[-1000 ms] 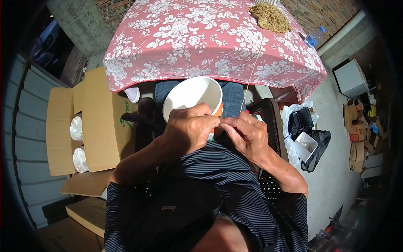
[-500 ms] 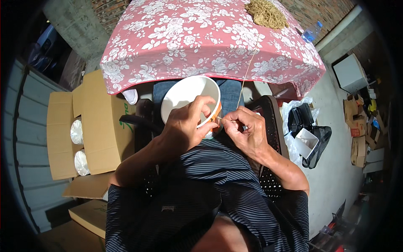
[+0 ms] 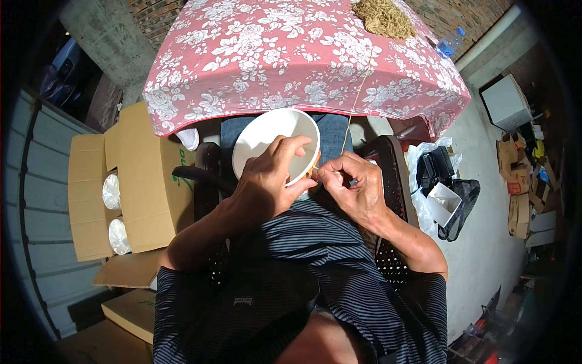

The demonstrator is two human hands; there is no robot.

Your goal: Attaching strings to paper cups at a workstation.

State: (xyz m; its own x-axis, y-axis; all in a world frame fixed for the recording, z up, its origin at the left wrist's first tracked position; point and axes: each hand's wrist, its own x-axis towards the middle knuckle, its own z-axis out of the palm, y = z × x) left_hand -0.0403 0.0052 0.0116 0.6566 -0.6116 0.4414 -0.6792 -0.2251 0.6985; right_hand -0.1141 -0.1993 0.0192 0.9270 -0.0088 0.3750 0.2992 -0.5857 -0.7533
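Two poses I monitor: left hand [image 3: 262, 179] arched, fingers parted, over white round tub [image 3: 270, 126]; right hand [image 3: 359, 187] beside it, pinching thin tan string [image 3: 348, 128].

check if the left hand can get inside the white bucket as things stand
Probably yes: the left hand is right at the rim of the white bucket, nothing is seen across the bucket's open mouth, and the right hand is off to the side.

Green lettering [image 3: 180, 168] on the cardboard box [image 3: 145, 200], small pale print [image 3: 243, 301] on black clothing [image 3: 257, 324]
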